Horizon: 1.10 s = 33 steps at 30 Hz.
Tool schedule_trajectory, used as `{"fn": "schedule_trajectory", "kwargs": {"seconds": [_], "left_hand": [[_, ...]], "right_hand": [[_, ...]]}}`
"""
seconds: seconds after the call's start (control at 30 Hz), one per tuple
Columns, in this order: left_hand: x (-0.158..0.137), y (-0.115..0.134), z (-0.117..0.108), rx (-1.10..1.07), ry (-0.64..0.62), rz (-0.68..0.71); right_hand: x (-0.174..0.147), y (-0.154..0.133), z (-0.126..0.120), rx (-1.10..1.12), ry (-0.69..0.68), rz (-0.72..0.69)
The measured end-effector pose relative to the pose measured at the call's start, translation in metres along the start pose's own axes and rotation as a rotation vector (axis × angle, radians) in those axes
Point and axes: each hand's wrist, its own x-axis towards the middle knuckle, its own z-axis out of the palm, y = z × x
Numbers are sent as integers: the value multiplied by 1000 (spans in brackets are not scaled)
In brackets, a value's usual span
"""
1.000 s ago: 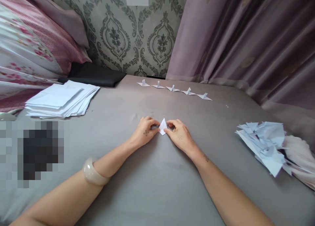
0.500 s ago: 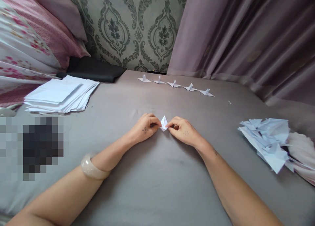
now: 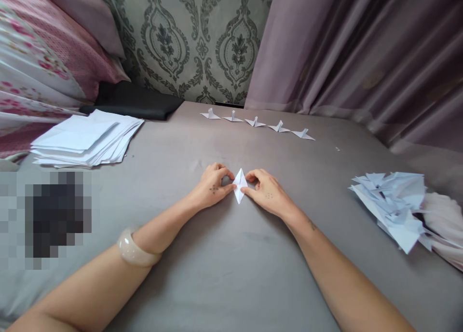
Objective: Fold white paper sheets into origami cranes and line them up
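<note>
A small white folded paper [image 3: 240, 183], shaped like a long diamond with a crease down its upper half, lies between my hands on the grey sheet. My left hand [image 3: 216, 185] pinches its left edge, the thumb resting on the paper near the middle. On the opposite edge my right hand [image 3: 265, 191] has closed its thumb and forefinger, the thumb tip pressing on the lower right. The other fingers of both hands are curled. A pale bangle [image 3: 135, 250] sits round the left forearm.
Several folded paper birds [image 3: 255, 122] stand in a row toward the back. Stacked white paper sheets [image 3: 81, 136] lie at left, before a folded black cloth [image 3: 133, 100]. A pile of folded papers [image 3: 392, 201] is at right. Purple curtains [image 3: 325, 47] hang behind.
The paper's lower point has come down toward me, turning a short kite shape into a longer diamond. Both hands stay at its sides, with the thumbs now further over it.
</note>
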Motion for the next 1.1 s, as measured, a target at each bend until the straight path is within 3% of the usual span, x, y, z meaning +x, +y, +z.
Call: {"fn": "schedule_trajectory", "kwargs": {"seconds": [0.23, 0.4, 0.53, 0.7, 0.77, 0.83, 0.9, 1.0, 1.1], "left_hand": [[4, -7, 1, -118, -24, 21], [1, -3, -1, -372, -81, 70], [-1, 5, -3, -490, -103, -17], [2, 7, -3, -821, -62, -106], [3, 6, -3, -833, -79, -119], [2, 6, -3, -718, -77, -86], [1, 7, -5, -475, 22, 25], [-3, 8, -7, -18, 254, 284], [-6, 8, -9, 330, 274, 468]], "right_hand": [[2, 3, 0, 115, -24, 64], [4, 8, 2, 204, -34, 67], [5, 3, -2, 353, -78, 102], [4, -8, -13, 577, -136, 176], [4, -10, -15, 595, -156, 171], [3, -9, -15, 560, -132, 148], [2, -8, -13, 452, -18, 61], [-2, -7, -10, 136, 178, -200], [-7, -5, -8, -219, 194, -380]]}}
